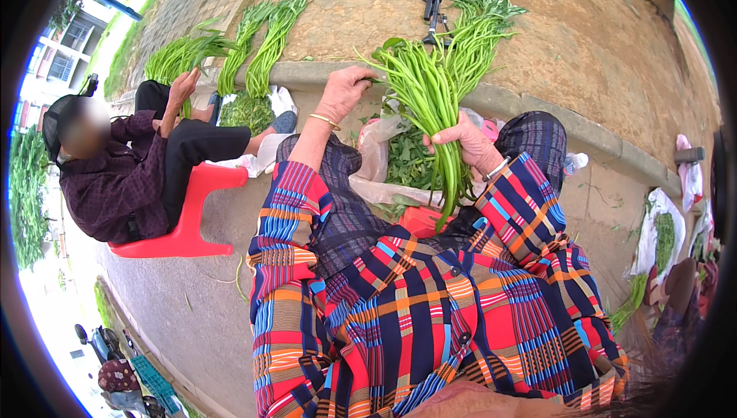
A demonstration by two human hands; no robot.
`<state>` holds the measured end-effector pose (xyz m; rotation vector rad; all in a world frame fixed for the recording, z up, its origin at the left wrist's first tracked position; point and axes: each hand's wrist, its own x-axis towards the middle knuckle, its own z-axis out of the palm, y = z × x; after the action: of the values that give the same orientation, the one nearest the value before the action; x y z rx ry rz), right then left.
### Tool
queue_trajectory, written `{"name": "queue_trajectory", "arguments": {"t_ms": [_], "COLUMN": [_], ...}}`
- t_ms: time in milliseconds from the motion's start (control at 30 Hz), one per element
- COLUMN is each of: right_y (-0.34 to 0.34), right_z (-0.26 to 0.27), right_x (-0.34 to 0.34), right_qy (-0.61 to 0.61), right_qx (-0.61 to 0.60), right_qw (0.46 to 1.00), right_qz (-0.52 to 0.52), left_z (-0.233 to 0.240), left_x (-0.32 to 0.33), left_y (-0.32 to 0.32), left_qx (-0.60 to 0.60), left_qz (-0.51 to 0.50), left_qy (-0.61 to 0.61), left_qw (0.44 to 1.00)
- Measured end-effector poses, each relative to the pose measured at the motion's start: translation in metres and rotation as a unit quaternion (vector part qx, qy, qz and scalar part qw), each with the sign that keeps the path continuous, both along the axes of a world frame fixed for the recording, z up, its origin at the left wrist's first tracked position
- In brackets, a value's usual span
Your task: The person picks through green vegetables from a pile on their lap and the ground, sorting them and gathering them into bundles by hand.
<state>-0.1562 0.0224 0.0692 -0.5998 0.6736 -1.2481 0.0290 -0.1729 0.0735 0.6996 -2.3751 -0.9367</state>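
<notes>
My right hand (465,143) grips a thick bunch of long green vegetable stems (423,90), its fingers wrapped around the lower part. To the left, my left hand (344,91) pinches a dark green leaf (373,80) at the bunch's outer edge. Below both hands, between my knees, a pale plastic bag (374,156) lies spread open with loose green leaves (410,156) inside. Another bundle of leafy stems (475,38) rests on the curb and dirt just beyond the held bunch, which partly hides it.
At left a person (115,170) on a red plastic stool (198,211) holds greens. Two stem bundles (276,44) lean on the concrete curb (576,121). A black metal stand (435,3) is on the dirt. A plastic bottle (574,162) lies by my right knee.
</notes>
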Motion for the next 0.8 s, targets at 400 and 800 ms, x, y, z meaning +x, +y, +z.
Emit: {"name": "queue_trajectory", "arguments": {"t_ms": [400,800], "right_y": [0.000,0.001], "right_z": [-0.002,0.003], "right_x": [0.000,0.004], "right_qy": [-0.007,0.012], "right_qx": [0.002,0.018], "right_qw": [1.000,0.999], "right_qz": [-0.008,-0.026], "left_z": [0.003,0.003], "left_x": [0.002,-0.005], "left_y": [0.000,0.006], "left_qx": [0.285,0.097], "left_qz": [0.014,0.099], "left_qy": [0.026,-0.081], "left_qw": [0.958,0.987]}}
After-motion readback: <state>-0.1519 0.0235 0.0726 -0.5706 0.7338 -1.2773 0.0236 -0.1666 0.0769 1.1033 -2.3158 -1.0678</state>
